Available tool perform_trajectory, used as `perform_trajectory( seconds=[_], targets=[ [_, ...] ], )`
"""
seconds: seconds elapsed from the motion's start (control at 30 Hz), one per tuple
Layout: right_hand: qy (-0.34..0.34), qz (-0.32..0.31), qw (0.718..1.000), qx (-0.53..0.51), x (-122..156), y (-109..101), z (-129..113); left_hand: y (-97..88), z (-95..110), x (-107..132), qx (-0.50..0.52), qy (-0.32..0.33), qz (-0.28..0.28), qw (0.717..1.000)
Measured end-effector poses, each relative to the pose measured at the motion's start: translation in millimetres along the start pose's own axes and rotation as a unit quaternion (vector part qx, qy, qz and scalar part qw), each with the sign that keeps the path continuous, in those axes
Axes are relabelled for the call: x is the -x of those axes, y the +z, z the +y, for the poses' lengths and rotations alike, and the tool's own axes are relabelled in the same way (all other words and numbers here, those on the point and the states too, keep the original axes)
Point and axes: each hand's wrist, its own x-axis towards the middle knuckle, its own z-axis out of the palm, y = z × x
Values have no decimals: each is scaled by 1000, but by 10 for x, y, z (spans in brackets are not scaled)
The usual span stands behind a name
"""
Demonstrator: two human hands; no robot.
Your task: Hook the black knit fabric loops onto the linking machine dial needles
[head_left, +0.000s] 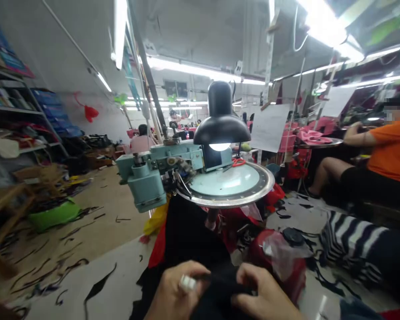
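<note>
Low in the head view, my left hand pinches the edge of a black cloth; something white is wrapped round one of its fingers. Close by on the right, my right hand grips the same cloth with bent fingers. Between the two hands the fabric is dark and its folds are hard to make out. The cloth runs up from my hands toward a pale green linking machine with a round, toothed dial plate. Over the dial hangs a lit black lamp.
Red-handled scissors lie at the back of the dial. On the left are a green basin and floor scraps. A striped cloth bundle lies right, near a seated person in an orange shirt. A red container stands beside my right hand.
</note>
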Motion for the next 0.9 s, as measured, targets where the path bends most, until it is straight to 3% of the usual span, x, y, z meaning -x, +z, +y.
perform_trajectory(
  seconds=[0.03, 0.1, 0.2, 0.3, 0.4, 0.47, 0.67, 0.9],
  targets=[
    [-12, -23, 999, -19, -41, -144, -127, -16, 110, -182, 39, -48, 14, 998],
    [-9, -4, 998, -57, -116, -353, -337, -8, 258, -499, 100, -95, 26, 990],
    [54, 61, 988, -130, -217, -472, -545, 54, 313, -831, 168, -71, 37, 983],
    [22, 130, 991, -39, -309, -483, -722, 112, 249, -1014, 224, -76, 36, 971],
    [-110, 229, 965, 66, -393, -517, -926, 152, 131, -1110, 250, -83, 24, 964],
    [-166, 240, 954, 72, -446, -530, -1058, 180, 45, -1144, 284, -82, 30, 955],
    [-163, 282, 927, 185, -635, -312, -1246, 245, -98, -1173, 402, -66, -3, 913],
    [-160, 376, 902, 140, -774, -127, -1261, 302, -58, -1205, 448, -79, 9, 891]
  ],
)
